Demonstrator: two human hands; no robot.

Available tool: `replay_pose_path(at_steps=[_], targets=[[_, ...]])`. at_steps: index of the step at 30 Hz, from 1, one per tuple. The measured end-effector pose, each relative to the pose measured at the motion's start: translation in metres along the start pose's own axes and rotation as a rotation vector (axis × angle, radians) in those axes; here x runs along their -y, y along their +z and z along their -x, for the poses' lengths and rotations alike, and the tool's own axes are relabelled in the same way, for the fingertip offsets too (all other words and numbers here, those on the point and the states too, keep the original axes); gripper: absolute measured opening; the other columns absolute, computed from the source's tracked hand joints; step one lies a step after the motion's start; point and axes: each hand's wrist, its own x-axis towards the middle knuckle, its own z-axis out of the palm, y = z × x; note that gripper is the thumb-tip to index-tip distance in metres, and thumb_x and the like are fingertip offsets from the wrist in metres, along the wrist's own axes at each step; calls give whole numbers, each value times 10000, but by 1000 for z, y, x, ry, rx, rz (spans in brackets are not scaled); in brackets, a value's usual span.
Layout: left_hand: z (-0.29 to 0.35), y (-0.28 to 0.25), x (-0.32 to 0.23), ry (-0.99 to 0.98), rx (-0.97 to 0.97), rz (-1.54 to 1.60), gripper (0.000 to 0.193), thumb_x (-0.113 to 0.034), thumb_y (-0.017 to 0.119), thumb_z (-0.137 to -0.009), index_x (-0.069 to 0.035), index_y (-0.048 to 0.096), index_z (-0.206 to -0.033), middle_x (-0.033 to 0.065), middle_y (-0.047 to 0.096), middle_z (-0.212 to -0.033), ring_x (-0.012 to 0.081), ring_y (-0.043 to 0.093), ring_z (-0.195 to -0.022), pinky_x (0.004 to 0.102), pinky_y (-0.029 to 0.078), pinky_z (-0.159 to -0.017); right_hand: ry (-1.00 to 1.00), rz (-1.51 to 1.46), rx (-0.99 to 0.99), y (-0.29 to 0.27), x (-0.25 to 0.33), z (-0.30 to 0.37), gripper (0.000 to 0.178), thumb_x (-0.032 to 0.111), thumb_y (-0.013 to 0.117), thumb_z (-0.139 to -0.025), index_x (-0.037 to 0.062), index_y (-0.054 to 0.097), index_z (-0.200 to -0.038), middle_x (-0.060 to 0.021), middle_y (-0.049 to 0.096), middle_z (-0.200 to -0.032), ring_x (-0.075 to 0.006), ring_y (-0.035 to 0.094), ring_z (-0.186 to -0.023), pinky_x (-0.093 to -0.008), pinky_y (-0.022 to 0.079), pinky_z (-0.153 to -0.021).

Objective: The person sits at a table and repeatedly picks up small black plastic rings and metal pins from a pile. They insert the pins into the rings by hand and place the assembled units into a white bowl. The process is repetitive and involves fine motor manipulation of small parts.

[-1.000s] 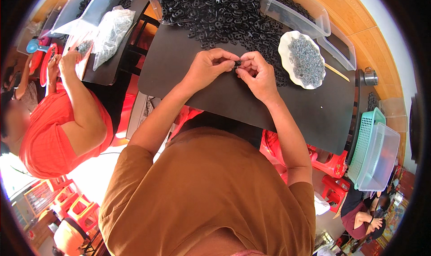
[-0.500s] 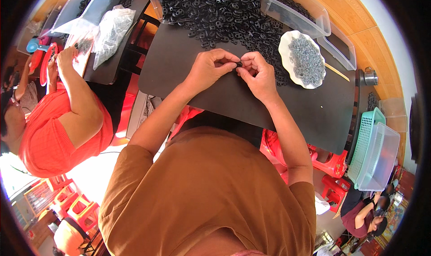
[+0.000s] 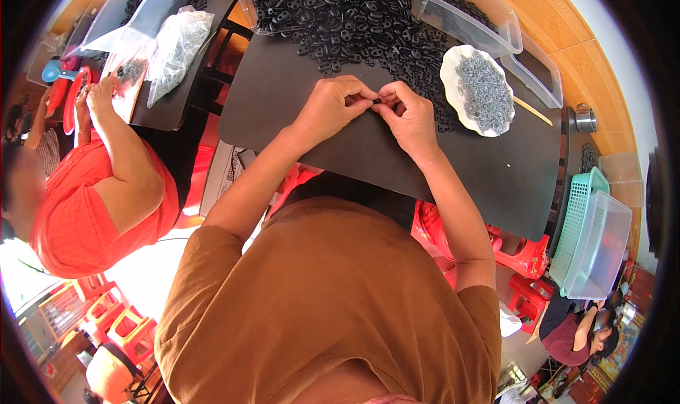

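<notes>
My left hand (image 3: 337,106) and my right hand (image 3: 408,118) meet above the dark table (image 3: 489,181), fingertips almost touching. Between their pinched fingers is a small black plastic piece (image 3: 376,101), mostly covered by the fingers. Just beyond lies a large heap of small black two-hole plastic pieces (image 3: 340,14), spilling toward my right hand. To the right of that hand stands a white scalloped plate (image 3: 448,78) filled with small greyish, see-through pieces (image 3: 485,92), too small to name exactly.
Clear plastic bins (image 3: 489,32) stand behind the heap, and a wooden stick (image 3: 533,111) juts from beside the plate. At right are a metal cup (image 3: 585,118) and a green basket (image 3: 570,227). A co-worker in red (image 3: 106,198) sits left, near a plastic bag (image 3: 177,53).
My fingertips have closed further round the black piece, so less of it shows. The right thumb has come up closer to the left fingers. Both arms stay in nearly the same place.
</notes>
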Motion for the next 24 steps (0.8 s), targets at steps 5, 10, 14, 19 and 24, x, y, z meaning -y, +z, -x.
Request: replay_pose_path(at_steps=[5,10,14,19,24], targets=[[0,-1,-8,-26,15,-27,111,-12,692,-855,21,710,-959,85,696,-909,140,688,-774,274,567,-714,-8,6,16,-3,-3,4,220,-2,752,-765,57,630,-938,-74,692,-806,-178,688,-714,-280,530,-607],[1,-3,-6,-47,33,-19,105,-6,689,-853,31,700,-950,83,698,-902,139,687,-777,274,564,-711,-115,88,-7,-5,0,4,157,25,746,-765,66,656,-886,-69,686,-810,-224,674,-712,-315,526,-614],[1,-2,2,-12,45,-48,104,15,680,-851,37,697,-951,80,697,-900,137,684,-780,269,562,-712,-214,172,-20,-8,0,3,140,39,746,-751,77,664,-858,-60,675,-801,-255,650,-729,-346,519,-638],[2,-1,-3,-6,42,-55,100,22,681,-846,36,700,-943,83,694,-896,135,683,-779,267,562,-713,-253,168,-16,-6,-6,3,139,31,743,-745,73,661,-850,-54,670,-796,-247,637,-746,-351,513,-643],[3,0,-2,4,36,-53,102,21,686,-840,32,701,-941,83,694,-892,136,681,-765,265,555,-700,-290,137,-11,-7,-9,2,144,12,742,-737,60,654,-841,-56,676,-810,-247,636,-752,-349,517,-650]])
